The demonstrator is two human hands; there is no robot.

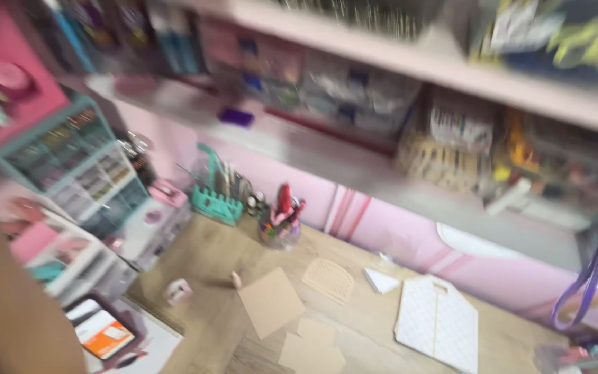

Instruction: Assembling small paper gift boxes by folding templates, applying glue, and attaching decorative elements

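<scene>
- View is motion-blurred throughout; fine detail cannot be read.
- Neither hand appears in the frame, so whether the fingers are apart, together or clamped on something cannot be told.
- Far left: a teal drawer unit [70, 166] with small compartments stands tilted in the view, with white and pink storage boxes [60, 256] below it.
- Lower left: a dark device with an orange and white screen [102, 336] lies at the table's near corner.
- A small white and pink roll-like item [178, 291] sits on the wooden table [202, 270], with a tiny pink object [235, 280] just to its right.
- At the back of the table, a teal tool rack [216, 201] stands against the pink wall; beside it is a clear cup of red and pink pens [282, 221].
- Centre: a tan cardboard square [270, 301] lies flat, with two smaller tan pieces [311, 346] near its lower right corner, overlapping one another.
- Behind these lies a beige arched lattice piece [328, 278], and near it a small white triangle of paper [381, 280].
- Right of centre: a large white quilted-pattern sheet [437, 322] lies flat on the table.
- Far right: a purple strap [585, 284] hangs down in a loop.
- Above: pink shelves [354, 156] carry blurred boxes and containers.
</scene>
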